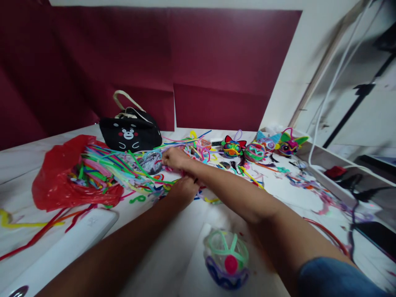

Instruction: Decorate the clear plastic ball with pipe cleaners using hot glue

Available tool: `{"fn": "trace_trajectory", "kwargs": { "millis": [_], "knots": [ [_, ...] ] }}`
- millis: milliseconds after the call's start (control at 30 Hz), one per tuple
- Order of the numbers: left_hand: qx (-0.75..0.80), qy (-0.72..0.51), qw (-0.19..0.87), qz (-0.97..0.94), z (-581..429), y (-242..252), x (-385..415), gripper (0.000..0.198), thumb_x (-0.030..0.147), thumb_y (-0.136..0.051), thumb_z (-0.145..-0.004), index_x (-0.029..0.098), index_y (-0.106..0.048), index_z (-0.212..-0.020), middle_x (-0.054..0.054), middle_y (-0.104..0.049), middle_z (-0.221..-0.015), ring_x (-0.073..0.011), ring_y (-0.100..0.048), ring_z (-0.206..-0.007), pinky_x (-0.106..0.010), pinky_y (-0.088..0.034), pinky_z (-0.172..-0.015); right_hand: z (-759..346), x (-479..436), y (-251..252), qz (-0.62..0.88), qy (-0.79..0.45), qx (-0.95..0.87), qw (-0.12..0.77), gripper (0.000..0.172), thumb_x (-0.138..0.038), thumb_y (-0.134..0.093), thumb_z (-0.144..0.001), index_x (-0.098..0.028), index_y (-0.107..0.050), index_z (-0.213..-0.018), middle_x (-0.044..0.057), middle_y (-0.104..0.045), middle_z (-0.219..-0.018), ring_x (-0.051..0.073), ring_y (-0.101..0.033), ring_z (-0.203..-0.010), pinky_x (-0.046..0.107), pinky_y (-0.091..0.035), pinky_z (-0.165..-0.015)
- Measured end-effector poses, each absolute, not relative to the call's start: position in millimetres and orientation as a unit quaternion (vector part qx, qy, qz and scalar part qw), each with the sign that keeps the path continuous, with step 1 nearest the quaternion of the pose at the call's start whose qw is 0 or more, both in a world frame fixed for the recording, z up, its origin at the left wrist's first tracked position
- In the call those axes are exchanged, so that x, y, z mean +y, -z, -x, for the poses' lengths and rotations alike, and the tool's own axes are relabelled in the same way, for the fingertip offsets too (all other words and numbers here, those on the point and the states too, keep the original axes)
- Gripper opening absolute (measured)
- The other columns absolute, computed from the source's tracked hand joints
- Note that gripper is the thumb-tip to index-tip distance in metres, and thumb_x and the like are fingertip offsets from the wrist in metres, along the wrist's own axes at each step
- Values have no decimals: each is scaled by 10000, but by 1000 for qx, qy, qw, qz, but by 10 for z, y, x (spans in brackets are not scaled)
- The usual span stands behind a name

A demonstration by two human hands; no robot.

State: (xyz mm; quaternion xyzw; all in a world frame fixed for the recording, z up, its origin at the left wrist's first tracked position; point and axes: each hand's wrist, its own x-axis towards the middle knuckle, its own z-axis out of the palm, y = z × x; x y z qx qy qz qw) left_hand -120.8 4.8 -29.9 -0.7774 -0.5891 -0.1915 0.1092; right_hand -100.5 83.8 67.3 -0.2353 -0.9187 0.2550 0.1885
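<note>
My right hand (pixel 175 159) reaches across in front of my left, its fingers curled down into a pile of coloured pipe cleaners (pixel 133 165). What it grips, if anything, is hidden. Just nearer to me, my left hand (pixel 185 189) is closed at the near edge of the same pile; I cannot see what is in its fingers. A bundle of grey-silver strands (pixel 151 162) lies to the left of my right hand. Close to me stands a clear round ball (pixel 227 258) wrapped with mint-green and purple strips, with a pink round piece on its front.
On the left, a red plastic bag (pixel 52 179) spills pipe cleaners beside a white oblong device (pixel 80 237). A black bag with a bear face (pixel 130 134) stands behind. Decorated balls with ears (pixel 232 147) line the back right. A phone (pixel 379 239) lies at the right edge.
</note>
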Motion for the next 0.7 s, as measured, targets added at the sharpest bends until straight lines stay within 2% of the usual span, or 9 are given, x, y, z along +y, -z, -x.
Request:
{"fn": "trace_trajectory", "kwargs": {
  "millis": [100,200,333,433,567,700],
  "knots": [
    [-600,156,137,773,1192,215,-22,247,196,-526,-933,162,-613,-1162,-122,-627,-1167,-231,-619,-1016,-406,-535,-854,807,894,-861,246,-360,-862,258,122,-183,-592,-868,-137,-673,-790,-14,-663,-720,105,-593,-681,202,-457,-654],
    [-609,149,164,762,1184,124,-76,305,78,-468,-886,149,-650,-1120,-165,-640,-1116,-273,-622,-997,-401,-521,-830,507,902,-1046,255,-461,-796,299,107,-175,-564,-889,-148,-651,-832,-32,-645,-687,74,-542,-551,190,-479,-550],
    [-610,164,175,755,1190,52,-100,354,106,-493,-846,153,-643,-1163,-167,-661,-1047,-294,-636,-929,-429,-500,-825,29,896,-1122,281,-553,-715,321,114,-83,-549,-865,-152,-599,-790,-16,-669,-706,69,-534,-488,195,-506,-482],
    [-599,198,159,759,1209,33,-94,320,129,-490,-837,149,-670,-1100,-170,-668,-1066,-305,-627,-989,-426,-497,-859,-291,919,-1047,319,-593,-661,331,156,-41,-542,-837,-149,-573,-728,-20,-643,-616,80,-537,-442,198,-498,-435],
    [-593,279,133,744,1246,-43,-73,328,176,-389,-876,174,-670,-1044,-127,-617,-1203,-258,-592,-1090,-385,-482,-943,-603,938,-901,358,-631,-600,337,186,0,-528,-810,-143,-558,-696,-35,-595,-514,92,-557,-432,224,-549,-491],
    [-595,359,93,713,1208,-257,-66,327,254,-363,-893,175,-662,-999,-99,-617,-1126,-234,-591,-1061,-379,-451,-978,-806,855,-808,365,-666,-564,325,185,-1,-517,-836,-145,-558,-728,-9,-642,-545,115,-621,-493,231,-569,-529]
  ]
}}
